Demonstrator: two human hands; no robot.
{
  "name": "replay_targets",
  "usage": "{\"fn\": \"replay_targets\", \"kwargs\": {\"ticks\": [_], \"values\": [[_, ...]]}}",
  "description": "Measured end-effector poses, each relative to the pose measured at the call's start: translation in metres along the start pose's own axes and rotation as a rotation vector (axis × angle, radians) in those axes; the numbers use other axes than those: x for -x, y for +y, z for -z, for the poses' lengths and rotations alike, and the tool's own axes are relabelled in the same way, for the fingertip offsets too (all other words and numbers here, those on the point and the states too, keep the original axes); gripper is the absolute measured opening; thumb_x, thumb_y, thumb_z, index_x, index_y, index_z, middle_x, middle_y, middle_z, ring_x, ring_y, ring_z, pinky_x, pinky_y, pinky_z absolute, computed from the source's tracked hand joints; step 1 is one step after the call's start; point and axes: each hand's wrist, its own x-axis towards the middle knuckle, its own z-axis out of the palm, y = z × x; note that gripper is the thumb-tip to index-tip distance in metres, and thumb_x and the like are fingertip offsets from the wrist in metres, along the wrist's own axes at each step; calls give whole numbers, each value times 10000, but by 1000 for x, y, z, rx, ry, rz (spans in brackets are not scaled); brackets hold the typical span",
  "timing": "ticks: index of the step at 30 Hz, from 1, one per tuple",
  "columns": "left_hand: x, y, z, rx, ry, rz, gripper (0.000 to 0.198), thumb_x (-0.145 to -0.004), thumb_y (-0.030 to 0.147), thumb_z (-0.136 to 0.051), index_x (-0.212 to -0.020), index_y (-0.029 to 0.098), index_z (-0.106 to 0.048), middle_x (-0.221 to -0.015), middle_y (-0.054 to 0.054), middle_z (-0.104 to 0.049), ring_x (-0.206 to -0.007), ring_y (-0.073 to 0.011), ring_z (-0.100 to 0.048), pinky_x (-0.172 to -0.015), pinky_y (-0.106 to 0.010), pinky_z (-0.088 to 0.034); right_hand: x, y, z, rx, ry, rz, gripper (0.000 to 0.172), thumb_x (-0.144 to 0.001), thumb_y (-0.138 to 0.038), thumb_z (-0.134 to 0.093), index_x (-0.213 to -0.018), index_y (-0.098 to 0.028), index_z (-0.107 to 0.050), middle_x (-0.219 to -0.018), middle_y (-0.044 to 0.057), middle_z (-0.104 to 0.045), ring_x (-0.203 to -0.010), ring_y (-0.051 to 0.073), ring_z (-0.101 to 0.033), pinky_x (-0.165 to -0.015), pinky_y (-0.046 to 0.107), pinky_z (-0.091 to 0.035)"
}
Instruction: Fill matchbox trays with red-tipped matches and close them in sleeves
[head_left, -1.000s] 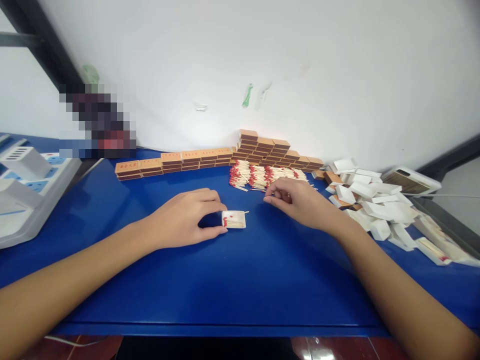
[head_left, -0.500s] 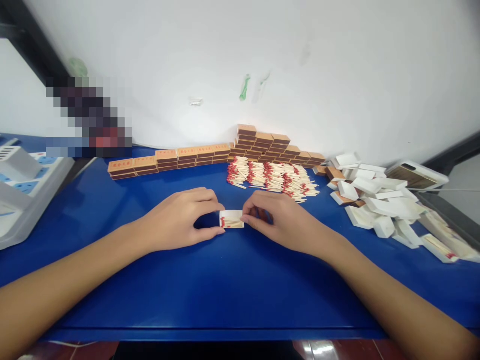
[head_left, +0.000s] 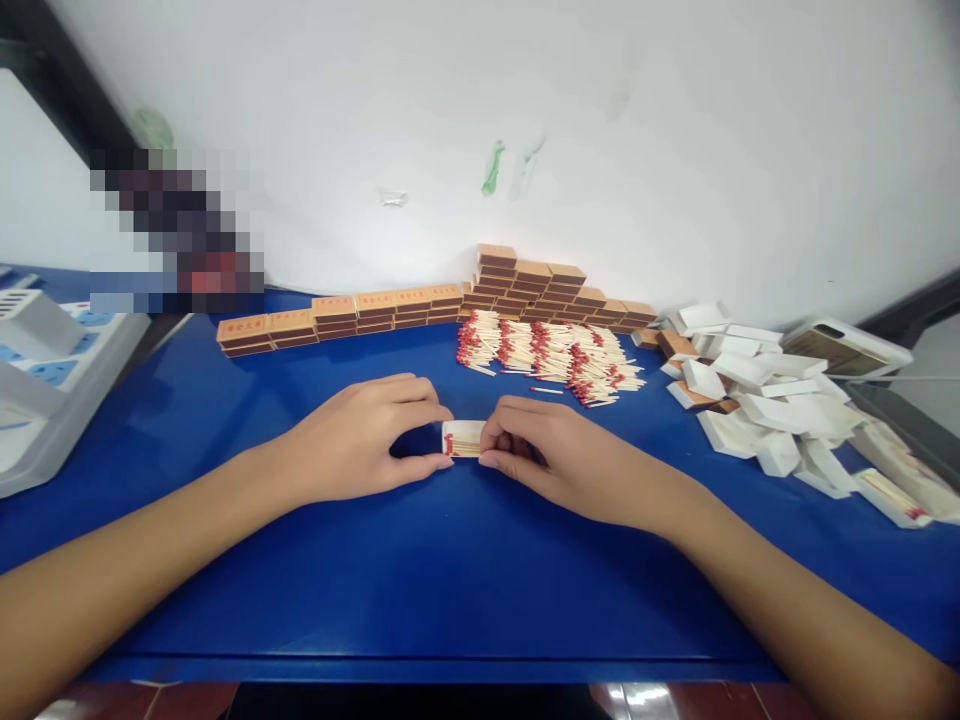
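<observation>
A small white matchbox tray (head_left: 462, 430) lies on the blue table between my hands, with red-tipped matches (head_left: 466, 448) lengthwise inside, heads to the left. My left hand (head_left: 375, 430) grips the tray's left end between thumb and fingertips. My right hand (head_left: 544, 440) closes over its right end, thumb at the near side and fingers at the far side, hiding that end. Beyond my right hand lies a large heap of loose matches (head_left: 551, 355), with a lone match (head_left: 547, 390) in front of it.
Closed brown matchboxes (head_left: 292, 325) stand in stacked rows along the white wall (head_left: 337, 130). At the right is a jumbled pile of white trays (head_left: 780, 400), near a tray holding matches (head_left: 892, 498) and a phone-like object (head_left: 847, 345). A white power strip (head_left: 60, 400) sits at the left.
My right hand has shifted slightly down and left, now covering more of the tray's right end. The lone match by the heap has come into view. My left hand stays nearly still.
</observation>
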Motion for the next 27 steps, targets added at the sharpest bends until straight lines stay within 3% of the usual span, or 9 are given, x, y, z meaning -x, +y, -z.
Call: {"fn": "replay_targets", "kwargs": {"ticks": [4,9,16,27], "values": [[-1,0,1,-3,8,-8,267,-996,340,-720,-1206,180,-764,-1132,-68,-730,-1019,-225,-696,-893,-344,-545,-1,-1,0,-15,24,-2,93,-1065,-232,-613,-989,-211,-662,-941,8,-661,-795,140,-603,-720,284,-461],[0,0,0,-17,17,-25,261,-1003,343,-709,-1202,182,-761,-1126,-71,-728,-1015,-225,-695,-889,-342,-542,-6,1,-7,36,187,24,73,-1051,-189,-607,-987,-206,-636,-920,18,-652,-769,148,-585,-687,287,-453],[0,1,1,-15,19,-24,239,-1001,331,-709,-1174,174,-761,-1121,-72,-728,-1014,-222,-695,-900,-338,-544,-11,6,-22,234,289,113,120,-1076,-182,-542,-1062,-185,-662,-1043,76,-659,-812,178,-609,-728,330,-489],[0,2,1,-8,35,-27,244,-1002,330,-707,-1184,177,-760,-1127,-77,-734,-1014,-224,-701,-909,-343,-553,-7,5,-18,252,215,157,190,-1081,-192,-516,-1110,-183,-703,-1019,88,-639,-885,205,-638,-773,348,-531]]}}
